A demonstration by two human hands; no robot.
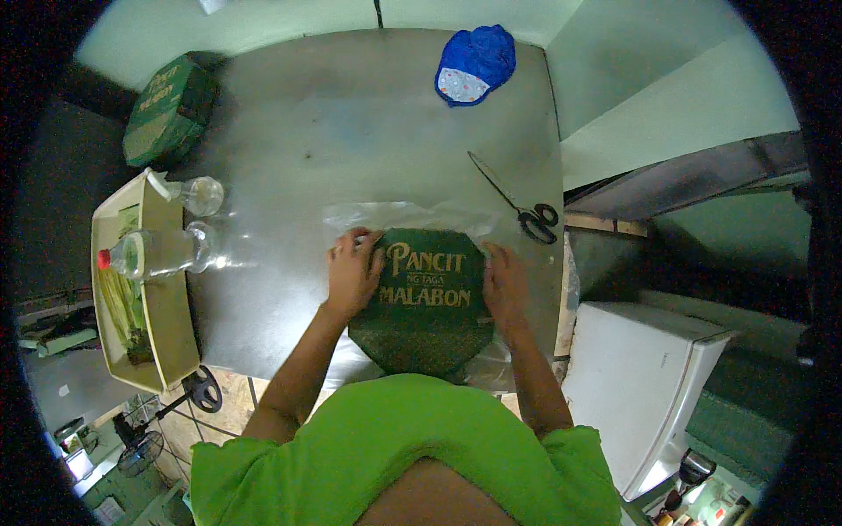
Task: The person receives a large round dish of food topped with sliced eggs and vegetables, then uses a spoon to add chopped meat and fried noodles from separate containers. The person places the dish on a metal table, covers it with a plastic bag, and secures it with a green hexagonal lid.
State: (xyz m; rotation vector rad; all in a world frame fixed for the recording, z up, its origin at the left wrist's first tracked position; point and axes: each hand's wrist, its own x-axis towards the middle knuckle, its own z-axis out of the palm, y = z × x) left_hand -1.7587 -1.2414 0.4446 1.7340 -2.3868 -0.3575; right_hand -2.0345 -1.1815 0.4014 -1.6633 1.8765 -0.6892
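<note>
A green eight-sided box (pixel 430 320) with gold lettering lies flat at the near edge of the metal table, right in front of my body. Clear plastic (pixel 377 213) spreads out beneath it and shows past its far side. My left hand (pixel 354 272) grips the box's upper left side, fingers bent at its edge. On the opposite side, my right hand (pixel 506 282) holds the right edge with curled fingers. Whether the fingertips also pinch the plastic is too small to tell. Black-handled scissors (pixel 524 210) lie to the right, blades pointing away from me.
A blue cloth mitt (pixel 478 66) rests at the table's far right. Another green box (pixel 171 110) sits at the far left. Two clear bottles, one red-capped (pixel 167 252), lie by a cream bin (pixel 167 337) holding green stalks. A white fridge (pixel 636 381) stands right of the table.
</note>
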